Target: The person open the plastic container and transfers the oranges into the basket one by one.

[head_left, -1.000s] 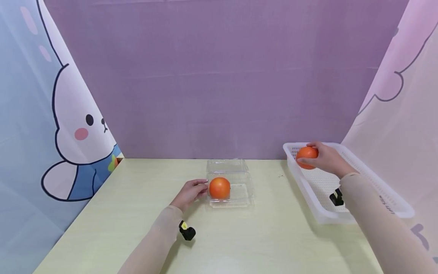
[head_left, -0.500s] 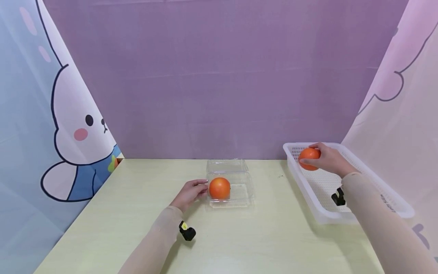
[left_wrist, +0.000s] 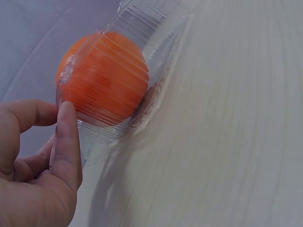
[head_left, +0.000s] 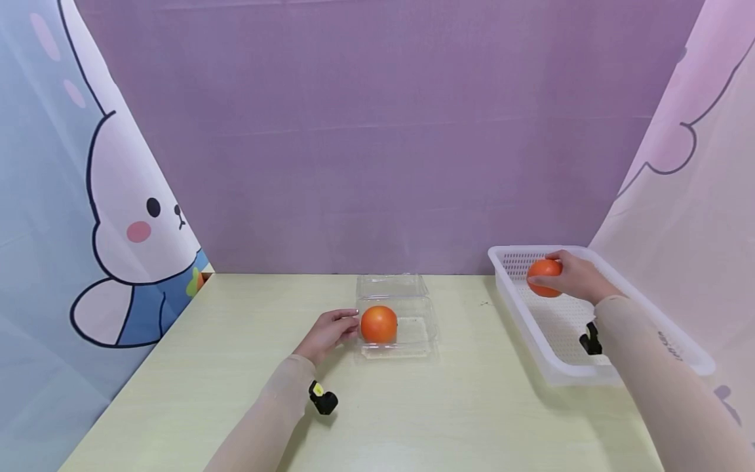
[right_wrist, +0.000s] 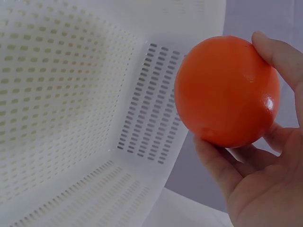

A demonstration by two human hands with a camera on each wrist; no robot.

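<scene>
My right hand grips a round, glossy orange between thumb and fingers, over the far end of a white perforated plastic basket. In the right wrist view the orange sits beside the basket's slotted end wall. My left hand pinches the left edge of a clear plastic clamshell box with thumb and forefinger. The box's lid is folded back toward the purple backdrop. Inside, at the left side, rests a second orange, seen through the ribbed wall in the left wrist view.
The pale wooden table reaches back to a purple cloth. Printed curtains hang at both sides, the left one with a rabbit. The basket's raised rim stands under my right forearm. Small black cameras are strapped to both wrists.
My right hand has moved right and slightly nearer, carrying the orange further over the basket. The left hand, the clear box and the orange in it have stayed in place.
</scene>
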